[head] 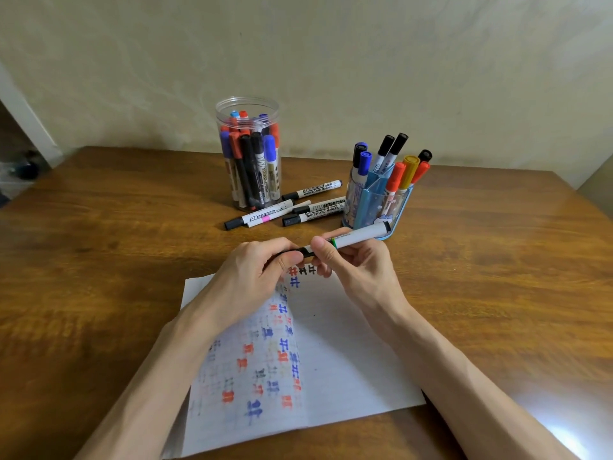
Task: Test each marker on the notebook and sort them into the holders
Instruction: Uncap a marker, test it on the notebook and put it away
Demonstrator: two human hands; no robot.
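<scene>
The marker (360,235) lies crosswise just above the notebook's (348,360) far edge, its black end curled inside the left hand (255,277) and its white barrel pinched by the right hand (360,272), seemingly set for uncapping.

Wooden counter (497,267), brown, with dark grain bands running roughly left to right; its far edge meets the wall (365,61), and its right edge slants away toward the far right corner. A bright patch of reflected light (564,426) lies on the counter surface at lower right. The wall is cream-coloured, unevenly mottled, with a darker smudged strip just above the counter line. At far left, a white door frame (25,114) slants down past the counter's corner; beyond it, dark blurred objects (28,167) that cannot be identified.
</scene>
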